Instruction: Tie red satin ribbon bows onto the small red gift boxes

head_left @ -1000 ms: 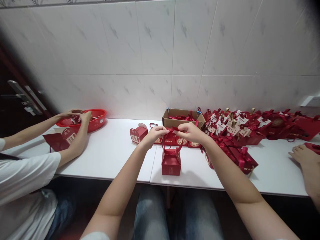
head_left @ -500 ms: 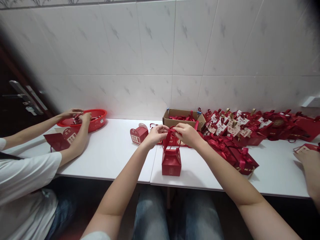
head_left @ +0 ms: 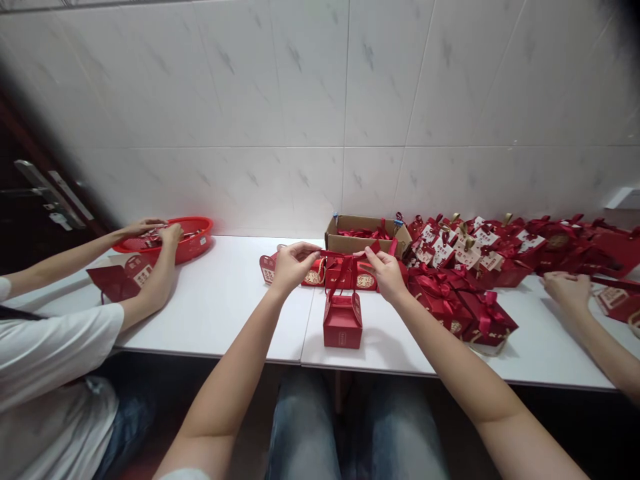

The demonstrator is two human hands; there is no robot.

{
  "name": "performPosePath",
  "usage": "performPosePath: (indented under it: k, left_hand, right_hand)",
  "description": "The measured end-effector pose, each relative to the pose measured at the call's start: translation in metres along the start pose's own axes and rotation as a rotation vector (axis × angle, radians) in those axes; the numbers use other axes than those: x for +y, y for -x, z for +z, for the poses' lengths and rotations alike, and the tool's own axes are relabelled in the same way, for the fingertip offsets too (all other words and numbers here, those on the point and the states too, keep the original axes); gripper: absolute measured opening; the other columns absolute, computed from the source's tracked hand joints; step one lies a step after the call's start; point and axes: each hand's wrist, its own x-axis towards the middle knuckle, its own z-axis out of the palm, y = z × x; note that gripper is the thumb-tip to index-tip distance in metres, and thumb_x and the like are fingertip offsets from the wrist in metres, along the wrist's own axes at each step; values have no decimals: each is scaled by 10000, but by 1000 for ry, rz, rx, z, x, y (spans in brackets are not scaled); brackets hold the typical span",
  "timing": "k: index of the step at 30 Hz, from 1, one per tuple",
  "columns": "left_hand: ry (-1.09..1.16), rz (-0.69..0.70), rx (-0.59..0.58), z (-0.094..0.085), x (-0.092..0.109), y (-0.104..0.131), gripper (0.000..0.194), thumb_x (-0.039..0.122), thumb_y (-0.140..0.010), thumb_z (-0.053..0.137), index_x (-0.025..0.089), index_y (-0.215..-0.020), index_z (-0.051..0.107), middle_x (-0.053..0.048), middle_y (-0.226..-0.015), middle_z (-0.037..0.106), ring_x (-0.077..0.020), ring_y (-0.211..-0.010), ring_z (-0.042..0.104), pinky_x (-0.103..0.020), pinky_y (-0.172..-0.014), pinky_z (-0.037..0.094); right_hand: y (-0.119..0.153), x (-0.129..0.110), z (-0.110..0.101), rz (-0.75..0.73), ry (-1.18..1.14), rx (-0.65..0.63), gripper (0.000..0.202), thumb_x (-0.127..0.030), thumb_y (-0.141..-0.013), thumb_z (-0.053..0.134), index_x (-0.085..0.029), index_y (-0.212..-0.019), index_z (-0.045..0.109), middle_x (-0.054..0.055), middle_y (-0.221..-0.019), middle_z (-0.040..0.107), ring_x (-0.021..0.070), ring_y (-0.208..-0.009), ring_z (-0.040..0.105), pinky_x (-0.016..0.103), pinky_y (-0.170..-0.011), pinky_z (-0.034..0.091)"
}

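The front box (head_left: 343,332) looks like smooth, matt card, while the ribbon (head_left: 336,255) above it has a satiny cloth sheen. The tub (head_left: 195,250) is glossy plastic, the carton (head_left: 350,245) dull cardboard, the tabletop (head_left: 225,307) smooth. The wall tiles (head_left: 300,80) look glazed, the door handle (head_left: 35,177) metallic, the jeans (head_left: 303,433) faded denim.

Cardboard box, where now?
Head view, just right of centre: the cardboard box sits by the tiled wall, left of the tagged red boxes, beyond the wearer's right hand.

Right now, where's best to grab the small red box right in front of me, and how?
I'd grip the small red box low by its side walls, coming from left and right: it stands upright, its sides clear, while your left hand and right hand hold its ribbon above.
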Motion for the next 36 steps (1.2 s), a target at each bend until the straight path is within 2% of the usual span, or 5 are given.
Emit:
performPosePath:
  k: [7,17,24,30,36]
  left_hand:
    - [74,-52,38,-7,3,1,204,318,-685,694,135,-757,637,-45,-760,663,-141,-729,622,-267,-718,488]
    - [238,36,27,29,28,-17,295,285,-709,680,184,-944,531,29,-678,570,-97,-647,571,-218,-623,460]
    - [365,-22,-14,32,32,-19,349,290,-702,696,189,-958,481,41,-706,566,-98,-648,600,-239,-656,481]
    - [577,-273,-42,15,5,-12,360,250,-660,713,188,-916,469,61,-664,541,-70,-518,552,-227,-558,451]
    - [607,-425,86,-29,-51,21,358,206,-624,721,182,-892,484,74,-614,481,-21,-430,387,-186,-476,360]
  right_hand:
    - [-2,-18,-5,-126,215,-2,314,-497,-699,672,-192,-756,717,19,-736,676,164,-724,609,306,-716,482]
    - [-13,-41,23,-96,166,-180,291,-463,-661,712,-174,-687,688,-11,-628,603,114,-597,525,249,-585,419]
    - [-17,-45,22,-70,149,-234,349,-515,-676,682,-168,-718,687,-8,-631,599,105,-588,508,242,-579,424]
    - [-11,-19,-6,169,-79,-263,399,-570,-674,665,-181,-744,613,9,-709,642,61,-462,434,216,-451,359]
    - [26,22,-76,304,-70,-121,399,-550,-665,687,-181,-629,539,-30,-560,483,55,-425,339,218,-395,250]
